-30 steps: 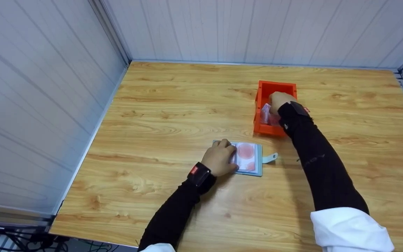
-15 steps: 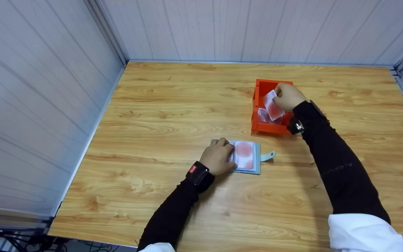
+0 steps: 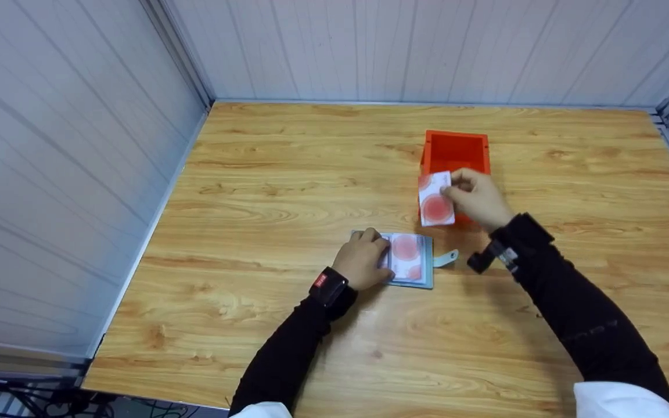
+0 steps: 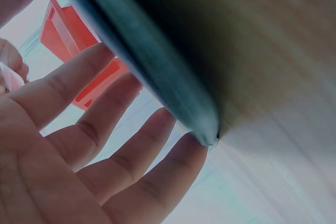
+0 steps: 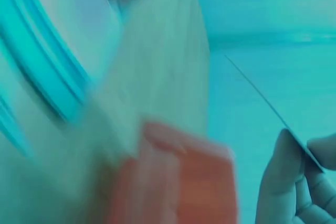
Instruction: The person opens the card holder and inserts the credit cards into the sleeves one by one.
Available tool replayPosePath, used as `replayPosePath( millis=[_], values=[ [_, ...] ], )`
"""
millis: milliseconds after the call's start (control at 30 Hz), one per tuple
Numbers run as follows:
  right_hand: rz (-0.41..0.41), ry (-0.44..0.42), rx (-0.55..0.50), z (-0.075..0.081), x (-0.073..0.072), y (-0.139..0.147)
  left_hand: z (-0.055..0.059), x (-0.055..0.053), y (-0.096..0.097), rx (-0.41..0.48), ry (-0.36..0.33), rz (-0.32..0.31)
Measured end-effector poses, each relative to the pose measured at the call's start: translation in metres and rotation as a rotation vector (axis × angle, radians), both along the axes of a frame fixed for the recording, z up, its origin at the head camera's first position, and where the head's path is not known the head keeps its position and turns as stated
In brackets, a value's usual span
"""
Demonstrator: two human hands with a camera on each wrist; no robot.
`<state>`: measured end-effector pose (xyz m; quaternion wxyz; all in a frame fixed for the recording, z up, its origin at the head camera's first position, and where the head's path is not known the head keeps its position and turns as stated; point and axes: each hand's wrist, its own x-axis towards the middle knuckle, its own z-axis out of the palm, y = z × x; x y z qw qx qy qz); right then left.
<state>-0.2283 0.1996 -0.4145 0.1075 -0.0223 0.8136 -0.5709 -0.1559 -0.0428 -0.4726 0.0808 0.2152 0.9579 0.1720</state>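
Observation:
A small light blue card album (image 3: 427,262) with a snap strap lies opened flat on the wooden table. Its right page shows a white card with pink circles. My left hand (image 3: 360,262) rests on its left side, thumb and fingers spread over the pages; in the left wrist view the fingertips (image 4: 157,121) press against the album (image 4: 157,66). Over the near end of the orange bin (image 3: 457,152), my right hand (image 3: 478,198) pinches a white card (image 3: 436,200) with pink circles between thumb and fingers. The right wrist view shows this card (image 5: 257,92) edge-on.
Pale panel walls (image 3: 323,52) stand behind and to the left of the table (image 3: 276,174). The album's strap (image 3: 446,258) points right. Dark cables (image 3: 38,400) lie beyond the table's lower left edge.
My right hand has lifted the card out of the orange bin and moved it toward the front, turning its printed face up. My left hand has stayed on the album.

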Motion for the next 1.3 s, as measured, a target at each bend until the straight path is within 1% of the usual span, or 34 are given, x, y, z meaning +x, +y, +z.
replayPosePath(
  millis=[67, 167, 200, 267, 367, 433, 500, 600, 700, 933, 1133, 1200, 1300],
  values=[
    [0.018, -0.043, -0.067, -0.010, 0.011, -0.003, 0.000, 0.000, 0.000, 0.002, 0.003, -0.001],
    [0.046, -0.077, -0.119, -0.024, 0.025, -0.008, -0.001, 0.000, -0.001, 0.000, 0.008, 0.000],
    [0.060, -0.072, -0.114, -0.028, 0.029, -0.009, -0.001, 0.000, -0.001, -0.001, 0.011, 0.001],
    [0.091, -0.061, -0.072, -0.035, 0.036, -0.009, -0.002, 0.001, -0.002, 0.001, 0.007, 0.002],
    [0.131, -0.063, -0.029, -0.045, 0.041, -0.008, -0.001, 0.001, -0.003, 0.006, -0.006, 0.005],
    [0.158, -0.089, -0.026, -0.050, 0.043, -0.005, -0.001, 0.002, -0.003, 0.011, -0.014, 0.010],
    [0.170, -0.134, -0.040, -0.054, 0.043, -0.002, 0.000, 0.002, -0.003, 0.011, -0.013, 0.014],
    [0.175, -0.209, -0.072, -0.061, 0.042, 0.002, 0.000, 0.002, -0.003, 0.007, -0.013, 0.015],
    [0.174, -0.253, -0.094, -0.068, 0.042, 0.005, 0.000, 0.003, -0.003, 0.001, -0.019, 0.013],
    [0.160, -0.255, -0.172, -0.077, 0.044, 0.009, 0.001, 0.003, -0.002, -0.011, -0.031, 0.018],
    [0.141, -0.237, -0.174, -0.079, 0.045, 0.010, 0.001, 0.004, -0.002, -0.024, -0.019, 0.014],
    [0.134, -0.243, -0.188, -0.079, 0.045, 0.010, 0.002, 0.004, -0.001, -0.033, -0.013, 0.015],
    [0.128, -0.258, -0.226, -0.079, 0.046, 0.011, 0.003, 0.005, 0.004, -0.037, -0.022, 0.018]
  ],
)
